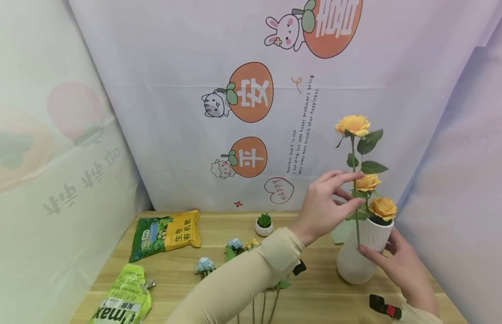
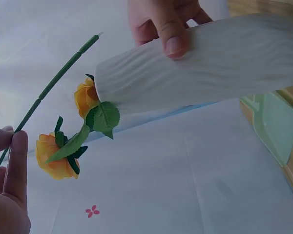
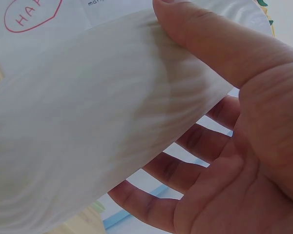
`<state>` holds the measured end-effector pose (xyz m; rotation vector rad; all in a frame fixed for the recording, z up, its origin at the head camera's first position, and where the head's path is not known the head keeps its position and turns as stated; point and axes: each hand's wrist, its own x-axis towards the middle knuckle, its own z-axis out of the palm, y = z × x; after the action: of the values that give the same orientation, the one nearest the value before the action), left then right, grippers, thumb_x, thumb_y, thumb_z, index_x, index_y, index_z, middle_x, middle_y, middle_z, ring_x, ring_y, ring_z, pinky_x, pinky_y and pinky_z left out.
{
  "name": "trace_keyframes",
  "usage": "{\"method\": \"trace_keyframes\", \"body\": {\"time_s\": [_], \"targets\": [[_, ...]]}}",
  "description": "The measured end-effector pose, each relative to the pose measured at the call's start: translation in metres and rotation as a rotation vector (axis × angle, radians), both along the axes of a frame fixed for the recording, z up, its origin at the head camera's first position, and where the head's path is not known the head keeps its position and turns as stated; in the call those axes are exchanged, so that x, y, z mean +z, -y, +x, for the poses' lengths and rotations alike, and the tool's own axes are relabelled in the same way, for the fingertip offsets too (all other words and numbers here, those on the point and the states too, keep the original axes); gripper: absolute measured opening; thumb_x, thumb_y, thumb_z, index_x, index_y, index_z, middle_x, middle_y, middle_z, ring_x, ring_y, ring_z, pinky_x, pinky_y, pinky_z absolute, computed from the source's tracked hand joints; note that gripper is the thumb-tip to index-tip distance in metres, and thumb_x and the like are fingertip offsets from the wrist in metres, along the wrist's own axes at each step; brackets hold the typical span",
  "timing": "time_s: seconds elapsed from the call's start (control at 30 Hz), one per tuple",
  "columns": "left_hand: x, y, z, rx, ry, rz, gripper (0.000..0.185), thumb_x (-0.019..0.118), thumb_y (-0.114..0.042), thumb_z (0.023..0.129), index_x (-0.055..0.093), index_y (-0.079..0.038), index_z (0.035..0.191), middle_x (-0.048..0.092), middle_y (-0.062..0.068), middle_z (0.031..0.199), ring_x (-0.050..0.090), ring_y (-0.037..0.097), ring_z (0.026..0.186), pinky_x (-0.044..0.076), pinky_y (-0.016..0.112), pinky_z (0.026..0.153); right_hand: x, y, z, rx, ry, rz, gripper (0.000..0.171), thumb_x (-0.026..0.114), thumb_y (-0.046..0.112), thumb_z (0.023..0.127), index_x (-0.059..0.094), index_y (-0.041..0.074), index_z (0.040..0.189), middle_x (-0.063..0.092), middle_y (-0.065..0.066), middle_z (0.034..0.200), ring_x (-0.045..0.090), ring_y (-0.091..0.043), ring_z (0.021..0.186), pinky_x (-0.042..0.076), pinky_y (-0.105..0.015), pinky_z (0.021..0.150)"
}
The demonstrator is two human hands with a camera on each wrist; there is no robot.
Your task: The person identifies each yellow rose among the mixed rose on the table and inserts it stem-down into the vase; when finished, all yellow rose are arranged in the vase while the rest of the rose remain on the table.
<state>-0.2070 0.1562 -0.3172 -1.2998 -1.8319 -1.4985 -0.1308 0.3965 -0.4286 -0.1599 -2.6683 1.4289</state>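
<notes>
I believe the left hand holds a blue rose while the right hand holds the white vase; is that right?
The head view shows the rose in the left hand is yellow, not blue; the right hand does hold the white vase.

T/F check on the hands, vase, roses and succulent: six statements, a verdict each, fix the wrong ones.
1. The right hand grips the vase. True.
2. The left hand holds a yellow rose by its stem. True.
3. The held stem's lower end is inside the vase. False: it is outside.
4. Two other yellow roses are in the vase. True.
5. In the head view, the held rose's bloom is the lowest of the three. False: it is the highest.
6. The succulent has a black pot. False: the succulent's pot is white.
</notes>
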Motion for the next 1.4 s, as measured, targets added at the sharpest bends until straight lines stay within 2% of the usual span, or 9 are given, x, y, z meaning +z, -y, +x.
{"method": "trace_keyframes", "body": {"time_s": [0.2, 0.37, 0.6, 0.9, 1.17, 1.4], "targets": [[0.016, -0.02, -0.008, 0.033, -0.029, 0.124, 0.048, 0.085, -0.006, 0.094, 0.07, -0.006, 0.139, 0.065, 0.011, 0.132, 0.068, -0.009, 0.088, 0.057, 0.009, 0.075, 0.003, 0.003, 0.001, 0.002, -0.009, 0.002, 0.106, 0.079, 0.047, 0.099, 0.012, 0.011, 0.174, 0.032, -0.031, 0.168, 0.04, -0.06, 0.143, 0.045, -0.081, 0.101], [0.019, -0.031, -0.014, 0.065, -0.027, 0.168, 0.049, 0.084, -0.004, 0.094, 0.069, -0.006, 0.14, 0.064, 0.009, 0.131, 0.067, -0.009, 0.089, 0.057, 0.009, 0.078, 0.003, 0.003, 0.002, 0.005, -0.025, 0.008, 0.104, 0.078, 0.045, 0.1, 0.013, 0.01, 0.173, 0.033, -0.03, 0.167, 0.042, -0.058, 0.143, 0.046, -0.079, 0.101], [0.013, -0.036, -0.021, 0.118, -0.004, 0.182, 0.048, 0.084, -0.005, 0.095, 0.069, -0.009, 0.14, 0.063, 0.005, 0.128, 0.069, -0.006, 0.089, 0.057, 0.009, 0.08, 0.0, 0.003, 0.003, 0.0, -0.033, 0.013, 0.104, 0.08, 0.044, 0.099, 0.016, 0.009, 0.173, 0.036, -0.029, 0.165, 0.043, -0.056, 0.142, 0.048, -0.077, 0.1], [0.009, -0.039, -0.027, 0.129, -0.043, 0.132, 0.047, 0.083, -0.004, 0.096, 0.069, -0.008, 0.141, 0.063, 0.006, 0.129, 0.069, -0.004, 0.09, 0.055, 0.007, 0.08, -0.001, 0.003, 0.002, 0.0, -0.034, 0.018, 0.104, 0.08, 0.045, 0.099, 0.016, 0.009, 0.173, 0.037, -0.029, 0.165, 0.043, -0.057, 0.142, 0.047, -0.078, 0.101], [-0.005, -0.044, -0.033, 0.146, -0.064, 0.081, 0.047, 0.084, -0.006, 0.095, 0.069, -0.006, 0.138, 0.063, 0.006, 0.125, 0.071, -0.002, 0.089, 0.054, 0.005, 0.08, -0.003, 0.001, 0.0, -0.008, -0.028, 0.017, 0.105, 0.08, 0.046, 0.098, 0.016, 0.009, 0.173, 0.037, -0.029, 0.164, 0.043, -0.056, 0.142, 0.047, -0.078, 0.101], [-0.015, -0.05, -0.034, 0.156, -0.063, 0.014, 0.046, 0.084, -0.006, 0.095, 0.069, -0.007, 0.137, 0.065, 0.006, 0.126, 0.069, -0.005, 0.089, 0.052, 0.003, 0.079, -0.002, 0.001, 0.001, -0.004, -0.029, 0.006, 0.107, 0.08, 0.046, 0.098, 0.014, 0.01, 0.173, 0.035, -0.03, 0.166, 0.042, -0.056, 0.143, 0.045, -0.08, 0.102]]}}
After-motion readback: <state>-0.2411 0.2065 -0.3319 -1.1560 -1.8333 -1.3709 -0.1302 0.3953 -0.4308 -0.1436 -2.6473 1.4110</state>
